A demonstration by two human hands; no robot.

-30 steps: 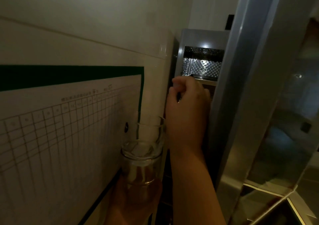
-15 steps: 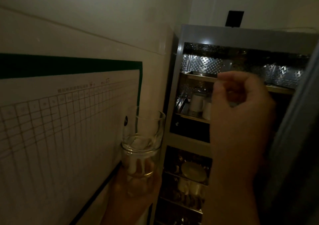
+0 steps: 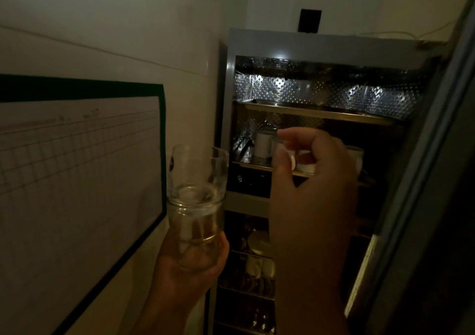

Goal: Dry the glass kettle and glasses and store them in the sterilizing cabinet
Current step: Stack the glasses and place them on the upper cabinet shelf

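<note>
Gripping stacked glasses (image 3: 196,206) in left hand (image 3: 191,260) beside cabinet (image 3: 318,46) frame edge; right hand (image 3: 312,180) loosely curled, holding nothing, before open middle shelf (image 3: 254,163); door (image 3: 421,180) swung right.

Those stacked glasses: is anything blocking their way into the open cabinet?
The door is swung open, so the cabinet is reachable. The right hand is raised in front of the middle shelf, where white cups already stand. The top shelf looks bare. The left hand holds the glasses beside the cabinet.
</note>
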